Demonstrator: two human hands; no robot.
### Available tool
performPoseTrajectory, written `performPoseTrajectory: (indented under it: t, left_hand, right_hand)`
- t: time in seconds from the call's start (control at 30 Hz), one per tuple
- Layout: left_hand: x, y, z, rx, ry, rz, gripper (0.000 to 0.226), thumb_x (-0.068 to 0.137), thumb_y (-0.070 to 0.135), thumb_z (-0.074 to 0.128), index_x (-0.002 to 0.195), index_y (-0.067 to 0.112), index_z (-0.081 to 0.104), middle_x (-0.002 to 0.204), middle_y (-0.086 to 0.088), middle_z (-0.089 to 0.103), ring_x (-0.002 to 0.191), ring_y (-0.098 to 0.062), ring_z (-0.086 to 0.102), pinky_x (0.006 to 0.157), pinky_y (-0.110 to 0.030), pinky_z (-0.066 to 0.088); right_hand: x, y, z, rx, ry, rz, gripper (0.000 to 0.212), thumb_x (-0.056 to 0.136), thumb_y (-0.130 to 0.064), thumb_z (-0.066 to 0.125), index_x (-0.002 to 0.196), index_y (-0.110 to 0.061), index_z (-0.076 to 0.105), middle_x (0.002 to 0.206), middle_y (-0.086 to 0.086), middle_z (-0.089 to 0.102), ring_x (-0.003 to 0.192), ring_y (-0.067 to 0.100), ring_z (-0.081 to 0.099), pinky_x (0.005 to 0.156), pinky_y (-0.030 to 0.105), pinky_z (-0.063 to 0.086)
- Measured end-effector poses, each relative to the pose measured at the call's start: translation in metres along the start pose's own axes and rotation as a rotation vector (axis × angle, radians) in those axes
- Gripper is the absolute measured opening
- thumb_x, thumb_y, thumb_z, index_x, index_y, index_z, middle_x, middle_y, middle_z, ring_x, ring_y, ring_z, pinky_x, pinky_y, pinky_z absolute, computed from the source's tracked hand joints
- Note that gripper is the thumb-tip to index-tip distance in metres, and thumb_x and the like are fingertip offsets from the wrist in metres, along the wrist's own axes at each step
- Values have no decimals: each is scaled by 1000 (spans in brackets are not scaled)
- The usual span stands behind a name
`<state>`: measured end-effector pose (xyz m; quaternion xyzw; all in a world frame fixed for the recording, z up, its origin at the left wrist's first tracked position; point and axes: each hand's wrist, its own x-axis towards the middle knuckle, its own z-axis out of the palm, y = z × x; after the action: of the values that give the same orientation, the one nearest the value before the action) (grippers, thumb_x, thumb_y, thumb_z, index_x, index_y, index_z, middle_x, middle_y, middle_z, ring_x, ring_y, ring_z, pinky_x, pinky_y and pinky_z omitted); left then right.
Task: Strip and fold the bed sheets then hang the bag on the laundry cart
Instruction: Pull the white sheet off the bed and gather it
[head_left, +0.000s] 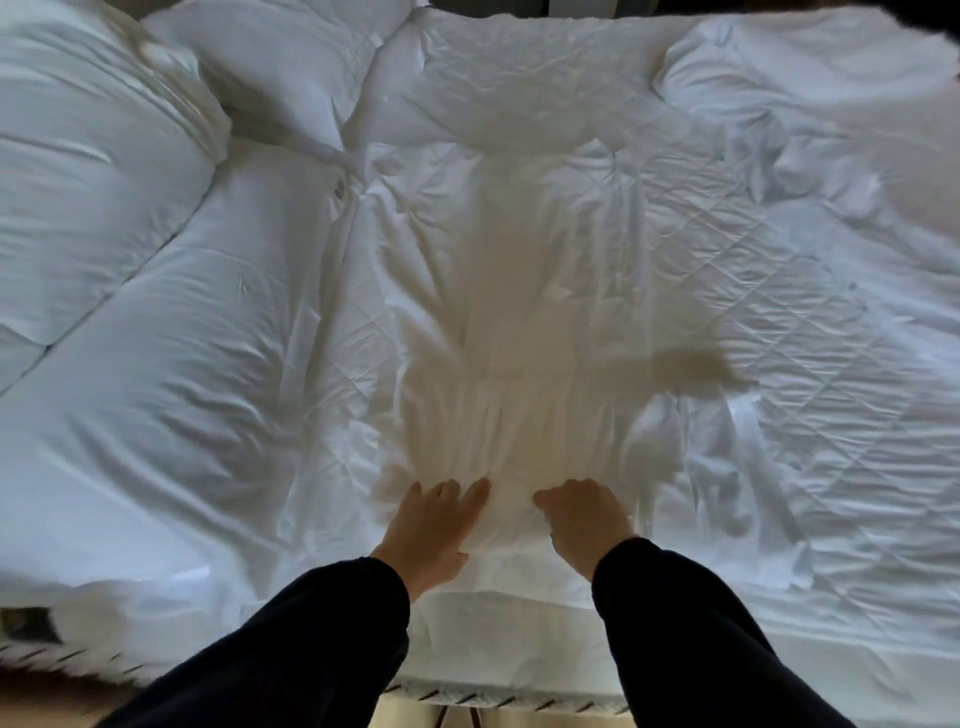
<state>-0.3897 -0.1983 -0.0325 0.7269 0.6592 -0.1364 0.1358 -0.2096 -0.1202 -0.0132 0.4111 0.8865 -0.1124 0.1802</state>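
2 hands reach in from the bottom of the frame, each in 1 dark sleeve. The left hand (434, 525) lies palm down at lower centre with its fingers spread flat on the white sheet (498, 364), pressing it and gripping nothing. The right hand (584, 519), just beside it, has its fingers curled down into the cloth; the motion blur makes it impossible to tell whether it has pinched a fold or only rests there. The 2 hands are close together but apart, with a narrow strip of sheet between them.

The sheet runs as 1 rumpled band from the hands up through the middle of the frame, with creases fanning away from the fingers. To its right, 1 quilted mattress pad (753, 312) with diamond stitching lies bare. At the left, 1 puffy duvet (156, 389) fills the lower left, and 2 pillows (78, 182) sit in the upper left, 1 large and 1 behind it toward the top. More bunched white linen (805, 104) is heaped at the upper right. The mattress edge (493, 693) shows along the bottom centre.
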Motion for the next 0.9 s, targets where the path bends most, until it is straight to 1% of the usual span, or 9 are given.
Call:
performPoseTrajectory:
  t: [0.2,0.33,0.47,0.57,0.67,0.73,0.8,0.83,0.9]
  left_hand:
    - [-73,40,4,-7,-28,2,73,84,34,58,146,23,20,119,-7,56,103,-32,59,86,-38,42]
    - [-88,50,-14,-8,-23,2,68,84,32,56,144,25,25,108,-6,62,96,-31,62,82,-36,42]
    - [-80,40,-40,-26,0,8,61,85,36,54,141,29,31,111,-4,62,100,-29,61,84,-36,41]
    - [-63,24,-61,-47,106,1,53,83,36,53,134,26,42,107,-3,60,95,-28,61,77,-34,40]
    - [-36,1,-83,-60,264,9,45,76,33,55,118,18,57,94,-4,64,81,-30,64,65,-30,37]
    - [-10,-20,-98,-43,375,1,39,69,31,55,102,14,63,82,-4,61,67,-29,63,58,-28,34]
    - [18,-44,-111,-20,460,-39,33,69,29,52,95,12,64,81,-6,59,63,-29,60,55,-28,33]
    - [32,-55,-115,-10,485,-68,30,74,27,53,97,11,63,86,-8,59,66,-29,60,57,-31,36]
    - [58,-72,-120,-5,515,-139,27,84,24,55,107,12,60,99,-11,60,78,-30,61,69,-39,43]
  right_hand:
    - [-60,-16,15,-21,-156,-90,37,90,-13,50,126,-19,57,122,6,61,112,29,57,95,37,46]
    - [-79,-13,4,62,-141,-96,39,92,-13,48,130,-19,54,125,7,59,115,29,55,94,34,43]
    - [-88,-4,-14,140,-86,-56,39,91,-15,47,129,-23,53,122,6,59,112,29,56,90,35,45]
    - [-72,6,-42,169,-55,-42,30,89,-15,47,118,-22,56,112,8,61,103,31,60,80,34,45]
    - [-42,12,-78,160,-16,-13,23,86,-15,52,108,-21,57,104,7,62,97,31,61,72,32,41]
    - [-15,18,-98,158,78,11,20,83,-16,58,103,-21,56,97,5,63,93,30,62,70,30,37]
    - [15,23,-111,68,258,8,20,82,-17,60,102,-19,55,94,4,62,91,29,61,73,33,35]
    - [32,25,-112,-9,377,14,22,82,-16,61,103,-17,57,96,6,61,92,30,60,78,36,36]
    - [64,26,-110,-77,567,93,35,76,-12,68,110,-12,62,107,15,61,103,35,58,94,44,36]
